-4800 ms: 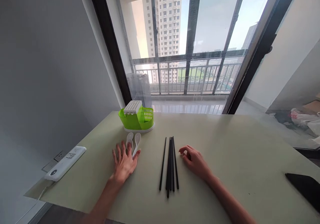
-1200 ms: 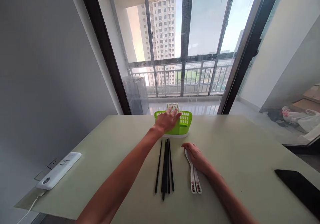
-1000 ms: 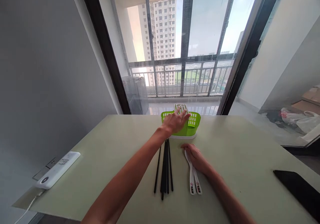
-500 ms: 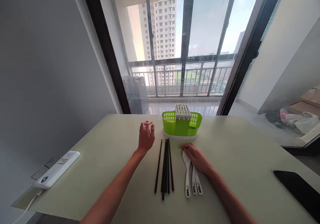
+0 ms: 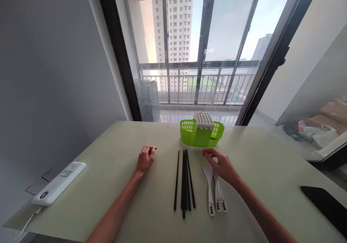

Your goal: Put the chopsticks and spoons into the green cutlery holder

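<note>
Spoons (image 5: pixel 215 192) lie at lower centre of the tabletop (image 5: pixel 271 170), bowls under the right hand (image 5: pixel 221 163), whose grip rests apart on them; left hand (image 5: pixel 145 159) lies loosely curled, empty, beside chopsticks (image 5: pixel 185 181).

You're in a home, a high-rise flat by the look of it. Pale green table (image 5: pixel 260 163) pushed up to a floor-to-ceiling sliding glass door (image 5: pixel 206 37), balcony railing (image 5: pixel 200 86) behind it, apartment towers (image 5: pixel 177 26) outside. Tableware on the table: green cutlery drainer (image 5: pixel 199 136), black chopsticks (image 5: pixel 184 181), white spoons (image 5: pixel 210 185). White power strip (image 5: pixel 58 183) at the wall edge, dark phone (image 5: pixel 325 208) on your right, plastic bags (image 5: pixel 316 133) and cardboard on the floor.
</note>
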`<state>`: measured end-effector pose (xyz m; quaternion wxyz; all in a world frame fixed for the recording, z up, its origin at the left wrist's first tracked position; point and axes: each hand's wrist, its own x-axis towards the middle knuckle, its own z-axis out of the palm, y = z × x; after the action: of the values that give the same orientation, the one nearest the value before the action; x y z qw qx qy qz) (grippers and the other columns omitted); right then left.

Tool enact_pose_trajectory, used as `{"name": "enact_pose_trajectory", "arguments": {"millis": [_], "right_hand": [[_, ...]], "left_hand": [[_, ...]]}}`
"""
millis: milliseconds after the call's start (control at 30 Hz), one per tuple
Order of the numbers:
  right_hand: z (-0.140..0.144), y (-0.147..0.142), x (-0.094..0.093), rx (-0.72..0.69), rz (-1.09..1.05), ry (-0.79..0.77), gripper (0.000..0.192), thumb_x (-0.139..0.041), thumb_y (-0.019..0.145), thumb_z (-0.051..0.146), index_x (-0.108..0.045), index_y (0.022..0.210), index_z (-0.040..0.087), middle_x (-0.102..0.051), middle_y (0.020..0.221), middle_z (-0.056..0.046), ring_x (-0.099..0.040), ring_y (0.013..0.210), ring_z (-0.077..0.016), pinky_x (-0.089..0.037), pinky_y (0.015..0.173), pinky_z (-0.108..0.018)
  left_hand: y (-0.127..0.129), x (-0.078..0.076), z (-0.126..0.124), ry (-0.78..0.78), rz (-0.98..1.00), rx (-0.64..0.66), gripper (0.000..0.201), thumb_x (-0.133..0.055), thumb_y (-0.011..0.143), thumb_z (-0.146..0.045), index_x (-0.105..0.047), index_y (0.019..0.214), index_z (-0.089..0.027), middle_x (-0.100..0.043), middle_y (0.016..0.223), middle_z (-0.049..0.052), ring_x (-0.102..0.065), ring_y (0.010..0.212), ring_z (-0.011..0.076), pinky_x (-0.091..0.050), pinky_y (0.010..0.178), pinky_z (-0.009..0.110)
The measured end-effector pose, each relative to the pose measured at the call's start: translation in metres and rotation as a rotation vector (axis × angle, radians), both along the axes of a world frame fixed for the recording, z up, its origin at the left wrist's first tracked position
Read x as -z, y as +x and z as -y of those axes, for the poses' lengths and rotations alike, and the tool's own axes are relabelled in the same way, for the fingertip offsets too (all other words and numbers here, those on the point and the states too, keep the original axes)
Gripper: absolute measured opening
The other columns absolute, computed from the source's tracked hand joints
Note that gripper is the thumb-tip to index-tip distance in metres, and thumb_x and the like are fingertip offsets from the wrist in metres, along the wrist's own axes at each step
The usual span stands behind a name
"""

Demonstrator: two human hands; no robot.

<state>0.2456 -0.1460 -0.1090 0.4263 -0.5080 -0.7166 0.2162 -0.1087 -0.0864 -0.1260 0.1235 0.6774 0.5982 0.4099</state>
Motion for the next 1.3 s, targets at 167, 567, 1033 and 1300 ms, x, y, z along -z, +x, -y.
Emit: {"name": "enact_pose_trajectory", "arguments": {"millis": [167,567,1033,1300], "right_hand": [[0.001,-0.037,-0.029,-0.032,0.441,-0.194,0.024,-0.047,0.094,0.031,-0.067,0.106,0.022,-0.074,0.103,-0.005,-0.067,0.095,-0.0193,-0.046,0.083,-0.029],[-0.019,-0.075,-0.017,0.027,0.656,-0.572,0.026,-0.055,0.088,0.037,-0.071,0.097,0.019,-0.077,0.086,-0.010,-0.071,0.085,-0.0249,-0.043,0.065,-0.028],[-0.032,-0.081,-0.017,-0.070,0.625,-0.671,0.041,-0.043,0.102,0.041,-0.070,0.083,0.016,-0.074,0.070,-0.006,-0.072,0.073,-0.0185,-0.052,0.070,-0.026],[-0.037,-0.094,-0.023,-0.078,0.694,-0.781,0.033,-0.061,0.098,0.038,-0.061,0.124,0.017,-0.065,0.122,-0.008,-0.066,0.100,-0.0199,-0.058,0.086,-0.040]], "left_hand": [[0.004,-0.004,0.005,-0.023,-0.013,0.038,0.035,-0.044,0.095,-0.041,-0.072,0.093,-0.020,-0.072,0.099,0.007,-0.066,0.082,0.0204,-0.053,0.078,0.033],[0.007,-0.003,0.015,-0.031,-0.073,0.093,0.033,-0.043,0.094,-0.038,-0.071,0.088,-0.021,-0.072,0.098,0.009,-0.066,0.092,0.0239,-0.052,0.084,0.036],[0.008,-0.001,0.015,-0.024,-0.142,0.117,0.033,-0.043,0.095,-0.036,-0.071,0.089,-0.021,-0.071,0.098,0.009,-0.063,0.094,0.0252,-0.050,0.087,0.038],[0.008,0.001,0.014,-0.021,-0.157,0.115,0.031,-0.045,0.095,-0.036,-0.072,0.088,-0.022,-0.071,0.097,0.008,-0.063,0.092,0.0247,-0.049,0.087,0.038]]}}
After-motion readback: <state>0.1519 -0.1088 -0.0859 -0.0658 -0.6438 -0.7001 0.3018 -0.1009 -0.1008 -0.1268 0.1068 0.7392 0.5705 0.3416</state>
